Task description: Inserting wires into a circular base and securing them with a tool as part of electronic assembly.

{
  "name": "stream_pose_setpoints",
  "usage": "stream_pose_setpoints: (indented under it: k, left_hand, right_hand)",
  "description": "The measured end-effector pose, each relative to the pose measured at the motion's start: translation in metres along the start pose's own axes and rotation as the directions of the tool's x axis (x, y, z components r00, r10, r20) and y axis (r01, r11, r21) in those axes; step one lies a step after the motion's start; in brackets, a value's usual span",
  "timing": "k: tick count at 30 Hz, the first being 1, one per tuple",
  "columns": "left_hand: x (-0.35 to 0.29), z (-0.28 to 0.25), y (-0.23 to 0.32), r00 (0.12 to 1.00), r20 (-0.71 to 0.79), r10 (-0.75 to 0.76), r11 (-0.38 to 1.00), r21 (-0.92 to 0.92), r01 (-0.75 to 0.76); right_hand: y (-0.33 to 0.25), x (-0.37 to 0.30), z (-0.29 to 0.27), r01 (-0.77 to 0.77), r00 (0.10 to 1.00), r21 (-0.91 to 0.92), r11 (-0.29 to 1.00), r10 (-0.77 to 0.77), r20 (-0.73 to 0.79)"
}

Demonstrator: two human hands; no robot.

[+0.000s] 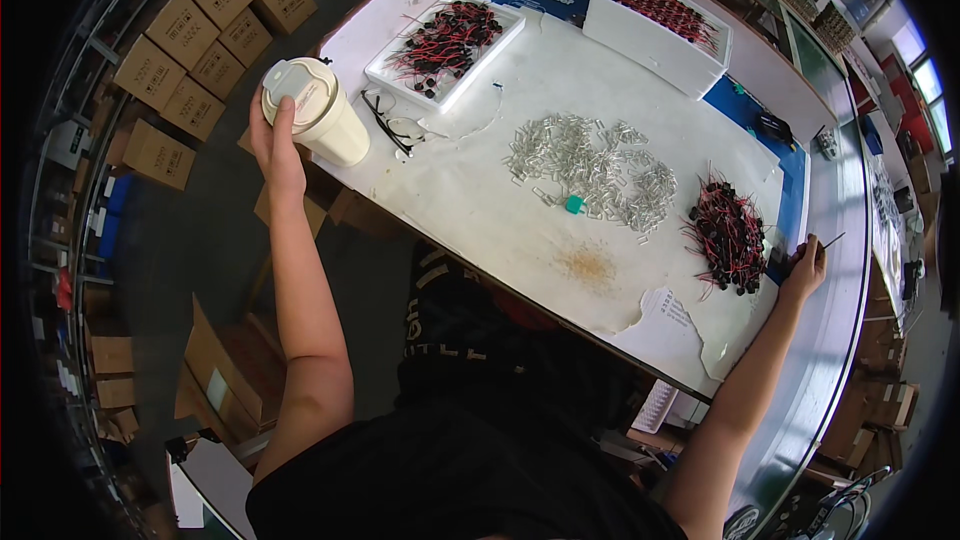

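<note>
At the table's left corner, my left hand [279,150] is wrapped round the side of a cream lidded cup [338,132], thumb up by the lid. Whether the cup's base rests on the tabletop, I cannot tell. Over by the right edge, my right hand [802,275] is closed on a thin dark tool [836,240] whose narrow end points away; its kind is unclear. Beside that hand lies a heap of small black round parts with red and black wires [728,235]. Dark-framed glasses [388,125] lie just right of the cup.
Mid-table lies a pile of small clear pieces [590,165] with a green piece [574,204]. Wired parts fill a white foam tray [465,80] and a white foam box [650,45] at the back. Raised walls edge the table. Cardboard boxes [185,30] stack at left.
</note>
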State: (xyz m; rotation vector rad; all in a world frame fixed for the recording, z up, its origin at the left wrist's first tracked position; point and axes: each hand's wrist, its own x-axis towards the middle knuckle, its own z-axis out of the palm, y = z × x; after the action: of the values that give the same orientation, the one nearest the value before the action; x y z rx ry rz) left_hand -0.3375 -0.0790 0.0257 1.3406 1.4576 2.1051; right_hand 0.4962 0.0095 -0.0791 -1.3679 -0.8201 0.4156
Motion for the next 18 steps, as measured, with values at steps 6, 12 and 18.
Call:
stream_pose_setpoints:
  k: [6, 12, 18]
  left_hand:
    - [-0.002, 0.005, 0.006, 0.995, -0.098, -0.006, 0.992, -0.126, -0.007]
    - [-0.081, 0.056, 0.002, 0.816, -0.350, 0.461, 0.885, 0.248, -0.393]
    - [-0.191, 0.140, 0.039, 0.838, 0.533, 0.120, 0.976, 0.089, -0.197]
  right_hand:
    - [0.002, -0.001, -0.001, 0.009, 1.000, -0.003, 1.000, -0.009, 0.002]
    - [-0.009, -0.004, -0.022, -0.015, 0.996, -0.075, 0.997, 0.008, -0.092]
    - [-0.012, -0.018, 0.024, 0.003, 0.997, -0.068, 0.998, -0.009, -0.082]
